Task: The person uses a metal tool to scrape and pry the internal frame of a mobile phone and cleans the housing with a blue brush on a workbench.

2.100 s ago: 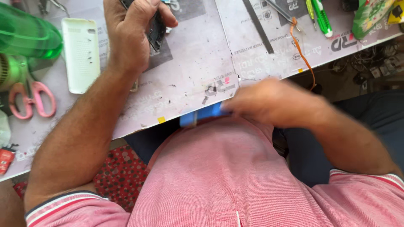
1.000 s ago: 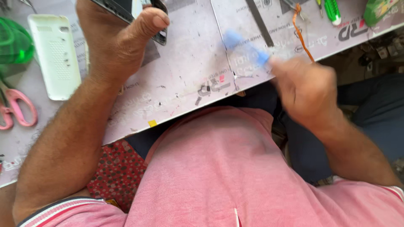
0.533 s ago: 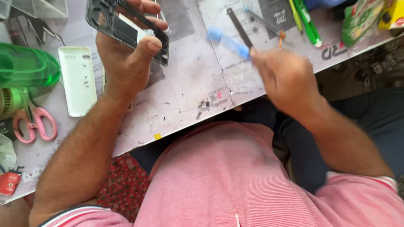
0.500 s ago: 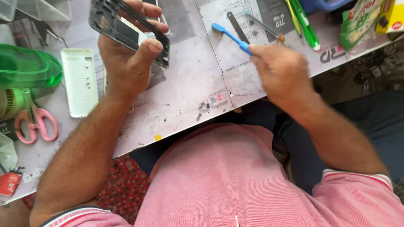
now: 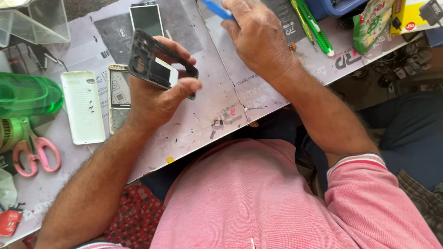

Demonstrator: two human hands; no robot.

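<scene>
My left hand (image 5: 154,99) grips a black phone frame (image 5: 159,64) with open cut-outs, held tilted above the worktable (image 5: 203,124). My right hand (image 5: 258,34) is closed on a blue brush-like tool (image 5: 217,8), whose blue end sticks out to the upper left of the fist, over the far part of the table. The two hands are apart, with the tool's tip above and to the right of the frame.
A white phone back cover (image 5: 83,106) and a phone body (image 5: 119,97) lie left of my hand; a phone screen (image 5: 146,19) lies farther back. Pink-handled scissors (image 5: 34,150) and a green object (image 5: 27,94) sit far left. Green pens (image 5: 314,27), packets and a blue tray are back right.
My right hand rose from my lap with the blue tool and moved up over the table to the far side. My left hand brought the black frame nearer and lower.
</scene>
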